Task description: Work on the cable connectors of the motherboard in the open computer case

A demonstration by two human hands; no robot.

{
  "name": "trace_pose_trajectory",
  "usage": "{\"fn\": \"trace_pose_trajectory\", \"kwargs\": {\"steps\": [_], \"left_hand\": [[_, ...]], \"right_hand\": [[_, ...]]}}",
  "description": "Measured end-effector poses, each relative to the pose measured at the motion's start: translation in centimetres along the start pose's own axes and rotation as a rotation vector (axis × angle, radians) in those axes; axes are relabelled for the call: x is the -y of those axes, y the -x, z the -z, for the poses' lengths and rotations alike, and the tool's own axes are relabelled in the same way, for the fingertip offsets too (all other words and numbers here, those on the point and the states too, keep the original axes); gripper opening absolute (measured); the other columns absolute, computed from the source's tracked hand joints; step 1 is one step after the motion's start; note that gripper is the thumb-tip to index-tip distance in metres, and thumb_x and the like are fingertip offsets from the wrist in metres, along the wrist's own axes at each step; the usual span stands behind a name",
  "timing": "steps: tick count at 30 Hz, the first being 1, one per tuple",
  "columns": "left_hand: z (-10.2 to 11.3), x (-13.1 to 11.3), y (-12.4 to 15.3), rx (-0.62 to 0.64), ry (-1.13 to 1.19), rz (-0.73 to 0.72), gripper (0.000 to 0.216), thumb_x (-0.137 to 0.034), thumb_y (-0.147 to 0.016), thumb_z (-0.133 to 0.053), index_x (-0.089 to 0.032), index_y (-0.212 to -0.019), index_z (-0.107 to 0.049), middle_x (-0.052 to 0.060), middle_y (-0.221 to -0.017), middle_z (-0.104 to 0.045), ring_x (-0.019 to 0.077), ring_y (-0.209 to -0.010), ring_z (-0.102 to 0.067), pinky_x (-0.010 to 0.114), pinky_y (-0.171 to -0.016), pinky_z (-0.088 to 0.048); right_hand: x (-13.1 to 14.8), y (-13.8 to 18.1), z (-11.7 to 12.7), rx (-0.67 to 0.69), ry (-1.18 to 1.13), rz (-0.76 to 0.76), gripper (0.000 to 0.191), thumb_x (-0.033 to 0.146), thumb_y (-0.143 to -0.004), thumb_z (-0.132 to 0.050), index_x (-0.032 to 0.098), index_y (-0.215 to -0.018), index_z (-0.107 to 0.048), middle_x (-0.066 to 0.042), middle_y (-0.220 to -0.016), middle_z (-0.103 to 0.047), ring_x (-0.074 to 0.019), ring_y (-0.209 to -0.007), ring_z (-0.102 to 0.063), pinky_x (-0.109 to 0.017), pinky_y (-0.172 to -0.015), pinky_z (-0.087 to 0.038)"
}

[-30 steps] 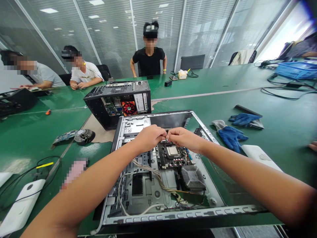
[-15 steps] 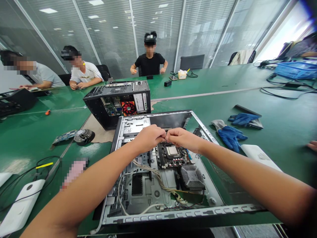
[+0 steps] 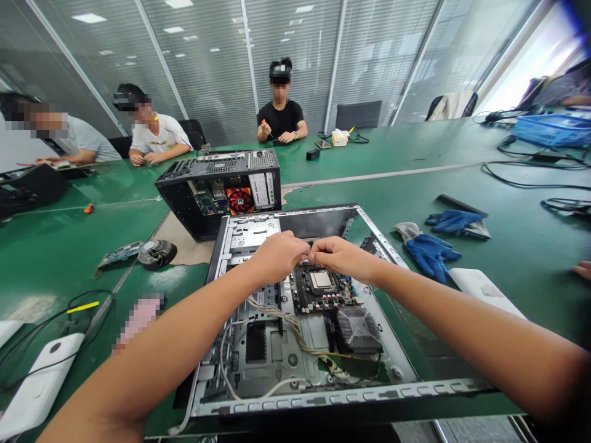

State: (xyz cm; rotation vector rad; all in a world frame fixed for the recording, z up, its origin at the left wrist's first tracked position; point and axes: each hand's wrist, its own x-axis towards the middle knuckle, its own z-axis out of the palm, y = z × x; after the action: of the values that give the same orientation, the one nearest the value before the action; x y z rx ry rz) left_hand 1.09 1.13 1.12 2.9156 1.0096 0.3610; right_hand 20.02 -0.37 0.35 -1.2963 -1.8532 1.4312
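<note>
Motherboard [image 3: 323,289] sits flat inside the open PC case [image 3: 295,403], which lies on its side on the green table [image 3: 508,246] right in front of the person. There's one board, with one bare CPU [image 3: 320,280] in the middle of it and one loose grey heatsink [image 3: 357,329] lying just below it in the case.

Both hands hover over the board's far edge. The left hand [image 3: 277,255] and the right hand [image 3: 344,257] each have their fingers bunched together, and the two sets of fingertips meet. If there's something tiny pinched in there, it's hidden, so I can't tell. A bundle of pale cables [image 3: 277,314] runs across the case floor to the left of the board.

Going outward, a second case [image 3: 217,191] (black, one red fan showing) stands just behind the first, so that's two cases total. Two blue gloves [image 3: 431,252] lie to the right. One loose circuit card [image 3: 120,252] lies next to a round black part [image 3: 157,252] on the left. One white box [image 3: 39,384] sits near the left corner.

Three other people sit at the far side of the table. The one in black [image 3: 281,114] has both hands up at the chest.
</note>
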Motion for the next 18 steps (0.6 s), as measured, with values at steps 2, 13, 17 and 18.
{"fn": "trace_pose_trajectory", "kwargs": {"steps": [2, 13, 17, 18], "left_hand": [[0.02, 0.02, -0.02, -0.003, 0.002, -0.001, 0.025, -0.02, -0.091, -0.045, -0.018, -0.074, -0.063, 0.003, -0.071, -0.063, 0.0179, -0.075, -0.049, 0.03, -0.068, -0.037], [0.08, -0.1, -0.01, 0.054, -0.028, 0.014, 0.024, -0.017, -0.091, -0.043, -0.02, -0.076, -0.063, 0.001, -0.072, -0.064, 0.018, -0.079, -0.05, 0.03, -0.069, -0.035], [0.2, -0.15, 0.06, 0.066, -0.039, 0.015, 0.023, -0.022, -0.092, -0.045, -0.019, -0.081, -0.064, 0.003, -0.075, -0.064, 0.0188, -0.08, -0.053, 0.031, -0.07, -0.037], [0.24, -0.18, 0.09, 0.06, -0.028, 0.016, 0.02, -0.024, -0.091, -0.047, -0.019, -0.083, -0.064, 0.004, -0.077, -0.064, 0.019, -0.081, -0.053, 0.031, -0.071, -0.037]], "right_hand": [[-0.11, 0.0, 0.01, -0.004, 0.006, 0.002, 0.012, 0.028, -0.076, -0.056, 0.019, -0.068, -0.053, 0.006, -0.055, -0.039, -0.0086, -0.049, -0.03, -0.026, -0.047, -0.022], [-0.07, 0.16, 0.08, -0.025, 0.044, 0.014, 0.015, 0.032, -0.076, -0.059, 0.018, -0.071, -0.054, 0.005, -0.056, -0.041, -0.0087, -0.05, -0.031, -0.025, -0.047, -0.022], [-0.11, 0.14, 0.1, -0.042, 0.066, 0.022, 0.015, 0.031, -0.074, -0.06, 0.017, -0.071, -0.055, 0.004, -0.058, -0.042, -0.0086, -0.052, -0.032, -0.025, -0.048, -0.023], [-0.12, 0.13, 0.1, -0.043, 0.072, 0.024, 0.015, 0.031, -0.074, -0.06, 0.017, -0.071, -0.055, 0.004, -0.058, -0.043, -0.0087, -0.052, -0.033, -0.025, -0.048, -0.024]]}}
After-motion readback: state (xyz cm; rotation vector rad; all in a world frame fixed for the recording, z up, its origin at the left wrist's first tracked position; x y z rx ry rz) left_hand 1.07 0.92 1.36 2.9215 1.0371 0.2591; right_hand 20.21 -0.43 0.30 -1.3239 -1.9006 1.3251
